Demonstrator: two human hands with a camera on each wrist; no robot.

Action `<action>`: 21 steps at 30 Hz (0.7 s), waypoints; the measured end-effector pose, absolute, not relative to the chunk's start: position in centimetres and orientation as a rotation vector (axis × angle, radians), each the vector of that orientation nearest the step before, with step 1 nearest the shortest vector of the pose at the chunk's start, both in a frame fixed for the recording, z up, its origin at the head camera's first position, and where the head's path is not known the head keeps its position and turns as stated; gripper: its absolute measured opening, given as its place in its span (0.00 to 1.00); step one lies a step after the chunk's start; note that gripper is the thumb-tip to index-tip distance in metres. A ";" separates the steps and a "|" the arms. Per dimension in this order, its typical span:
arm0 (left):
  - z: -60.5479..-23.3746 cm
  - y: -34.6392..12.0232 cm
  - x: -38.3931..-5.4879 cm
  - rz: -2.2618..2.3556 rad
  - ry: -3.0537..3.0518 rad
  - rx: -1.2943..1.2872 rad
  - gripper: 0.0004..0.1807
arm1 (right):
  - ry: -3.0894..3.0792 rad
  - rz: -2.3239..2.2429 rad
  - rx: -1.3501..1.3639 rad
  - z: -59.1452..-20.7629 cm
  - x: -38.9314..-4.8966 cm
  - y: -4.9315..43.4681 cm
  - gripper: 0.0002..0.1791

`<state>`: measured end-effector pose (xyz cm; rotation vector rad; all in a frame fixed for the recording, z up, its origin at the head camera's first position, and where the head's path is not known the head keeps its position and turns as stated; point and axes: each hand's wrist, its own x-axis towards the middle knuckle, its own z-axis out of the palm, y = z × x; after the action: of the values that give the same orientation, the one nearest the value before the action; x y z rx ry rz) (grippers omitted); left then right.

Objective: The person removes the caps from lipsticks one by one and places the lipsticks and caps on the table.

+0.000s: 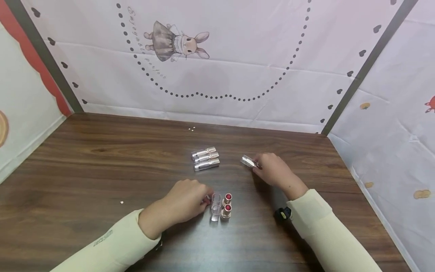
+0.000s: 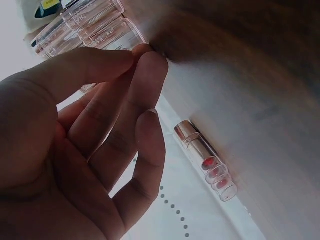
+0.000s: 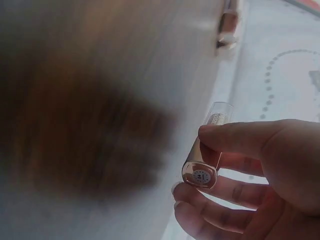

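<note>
Lipstick point(image 3: 200, 174) in thumb-and-finger pinch of right hand point(image 1: 274, 170), left hand point(image 1: 187, 199) loosely half-open just beside clear caps point(image 1: 215, 209).

On the wood-grain counter point(image 1: 78, 162), a clear-capped lipstick point(image 1: 249, 161) is gripped by the right hand point(image 1: 274, 170), and three capped lipsticks point(image 1: 206, 157) are laid on their sides, close together, to the left of it. Nearer the camera, two uncapped red lipsticks point(image 1: 227, 211) are stood upright just beside two clear caps point(image 1: 215, 211), at which the fingertips of the left hand point(image 1: 186, 201) are placed. The counter is backed by a pale sheet point(image 1: 238, 41) printed with a dressed rabbit point(image 1: 164, 41).
</note>
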<state>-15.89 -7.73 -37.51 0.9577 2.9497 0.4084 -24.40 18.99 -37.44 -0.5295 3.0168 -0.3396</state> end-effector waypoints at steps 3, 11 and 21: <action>-37.6 -7.9 -15.9 0.396 2.959 0.970 0.04 | 3.045 -0.441 -0.585 -37.2 -23.1 18.4 0.10; -37.6 -8.0 -16.0 0.429 2.947 0.979 0.02 | 3.061 -0.608 -0.715 -36.0 -19.6 17.4 0.11; -35.8 -8.1 -15.9 0.431 3.151 0.884 0.08 | 3.126 -0.621 -0.810 -34.6 -17.4 16.7 0.13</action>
<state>-15.92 -8.09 -35.84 0.8844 3.1505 0.4311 -17.44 16.70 -34.55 -0.8098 3.1260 -0.6212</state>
